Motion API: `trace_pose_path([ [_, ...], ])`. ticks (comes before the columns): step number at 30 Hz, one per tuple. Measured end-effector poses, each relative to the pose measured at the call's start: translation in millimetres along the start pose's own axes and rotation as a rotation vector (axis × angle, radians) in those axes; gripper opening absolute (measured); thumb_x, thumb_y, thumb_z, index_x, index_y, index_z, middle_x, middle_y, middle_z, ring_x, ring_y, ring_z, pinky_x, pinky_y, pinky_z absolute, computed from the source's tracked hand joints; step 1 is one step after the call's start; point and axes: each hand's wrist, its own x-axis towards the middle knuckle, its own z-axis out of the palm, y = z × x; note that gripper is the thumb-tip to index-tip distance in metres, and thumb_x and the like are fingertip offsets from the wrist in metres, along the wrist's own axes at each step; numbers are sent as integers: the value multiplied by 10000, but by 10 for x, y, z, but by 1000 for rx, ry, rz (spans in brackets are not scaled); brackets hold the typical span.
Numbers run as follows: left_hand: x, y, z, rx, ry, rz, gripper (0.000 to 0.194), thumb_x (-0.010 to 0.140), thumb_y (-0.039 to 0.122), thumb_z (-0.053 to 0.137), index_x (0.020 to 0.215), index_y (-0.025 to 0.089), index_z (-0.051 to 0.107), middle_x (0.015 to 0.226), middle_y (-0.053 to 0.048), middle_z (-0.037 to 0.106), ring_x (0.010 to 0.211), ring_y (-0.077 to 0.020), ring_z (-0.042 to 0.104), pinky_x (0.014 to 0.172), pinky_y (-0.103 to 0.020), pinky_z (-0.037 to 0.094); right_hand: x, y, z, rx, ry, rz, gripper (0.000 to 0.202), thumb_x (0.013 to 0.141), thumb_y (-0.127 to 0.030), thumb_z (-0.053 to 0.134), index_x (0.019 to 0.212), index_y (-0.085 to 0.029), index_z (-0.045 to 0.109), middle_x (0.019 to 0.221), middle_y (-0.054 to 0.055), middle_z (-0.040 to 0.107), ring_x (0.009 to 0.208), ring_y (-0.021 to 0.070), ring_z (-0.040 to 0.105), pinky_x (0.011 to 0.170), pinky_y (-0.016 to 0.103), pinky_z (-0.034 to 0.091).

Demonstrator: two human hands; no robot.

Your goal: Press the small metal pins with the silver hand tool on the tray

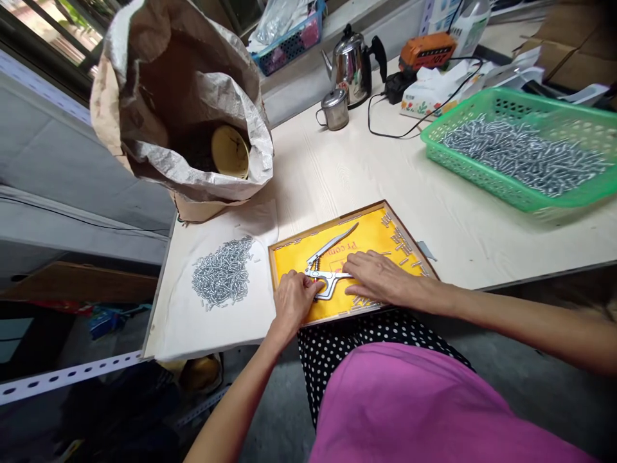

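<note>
A pair of silver spring-loaded hand pliers [329,283] lies over a shallow tray [318,229] with a yellow lining, its handles spread apart. My left hand [295,297] is at the jaw end, thumb and fingertips pinched together beside a small red part. Whatever sits between those fingertips is too small to make out. Closed around the end of the lower handle is my right hand [376,276], its fingers partly hiding that handle. Small metal pins [401,241] lie in rows along the tray's right side, and more lie beneath my right hand.
A heap of metal pins [222,273] lies on white cloth [180,328] at left. Behind it stands a large open sack [193,193] with a yellowish container inside. A green basket [482,183] of metal pieces is at right. A kettle [354,64] and metal cup [335,110] stand behind.
</note>
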Motion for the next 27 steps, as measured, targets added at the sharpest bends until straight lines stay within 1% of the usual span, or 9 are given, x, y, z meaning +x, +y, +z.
trace_pose_path([
  [3, 77, 30, -33, -15, -141, -40, 234, 858, 390, 707, 749, 183, 709, 875, -51, 712, 841, -196, 643, 674, -274, 393, -18, -65, 146, -75, 41, 17, 68, 967, -237, 599, 953, -171, 612, 898, 72, 637, 833, 218, 556, 716, 333, 332],
  [7, 68, 30, -159, 94, -235, 23, 191, 866, 329, 676, 756, 184, 733, 879, -60, 742, 867, -208, 676, 662, -267, 384, 3, -46, 229, -123, 128, -31, 99, 999, -198, 524, 921, -193, 584, 854, 48, 618, 786, 206, 532, 698, 331, 299],
  [12, -54, -213, -418, 270, -306, 24, 170, 875, 317, 665, 889, 186, 771, 1025, -85, 748, 947, -239, 691, 687, -275, 409, -6, -34, 297, -156, 191, -46, 147, 1007, -202, 506, 869, -205, 556, 799, 31, 598, 731, 202, 504, 683, 335, 276],
  [14, -17, -369, -527, 284, -262, -2, 182, 892, 324, 649, 960, 210, 773, 1037, -70, 743, 929, -228, 692, 684, -270, 417, -5, -39, 314, -154, 201, -46, 152, 1007, -212, 508, 862, -205, 552, 799, 29, 598, 721, 202, 500, 681, 336, 275],
  [17, 189, -627, -634, 374, -31, -85, 264, 981, 273, 513, 1067, 207, 753, 1102, -89, 713, 944, -223, 676, 681, -273, 422, 5, -47, 314, -160, 207, -44, 157, 1004, -220, 519, 850, -207, 547, 797, 29, 599, 715, 206, 504, 678, 338, 279],
  [19, 376, -791, -637, 462, 56, -80, 308, 998, 196, 447, 1094, 183, 739, 1130, -113, 685, 1021, -240, 646, 688, -280, 420, 14, -52, 304, -168, 210, -43, 159, 1003, -214, 520, 846, -208, 547, 793, 29, 599, 716, 207, 507, 680, 338, 282],
  [23, 663, -1056, -521, 568, 27, 68, 324, 988, 126, 409, 1065, 172, 720, 1087, -124, 671, 1071, -263, 592, 674, -291, 412, 24, -69, 285, -157, 222, -35, 161, 1000, -203, 524, 841, -210, 546, 784, 24, 597, 714, 201, 507, 680, 335, 286],
  [25, 725, -1142, -471, 574, 26, 118, 318, 986, 121, 406, 1017, 168, 718, 1071, -130, 676, 1063, -267, 591, 665, -294, 413, 24, -78, 277, -151, 232, -35, 154, 997, -204, 531, 844, -210, 548, 789, 24, 599, 721, 201, 509, 682, 334, 289],
  [27, 729, -1176, -457, 518, 66, 141, 299, 972, 118, 422, 964, 162, 718, 1043, -136, 686, 1047, -268, 604, 681, -298, 427, 21, -84, 270, -144, 236, -36, 141, 994, -196, 531, 855, -207, 554, 801, 27, 604, 740, 202, 515, 693, 333, 294],
])
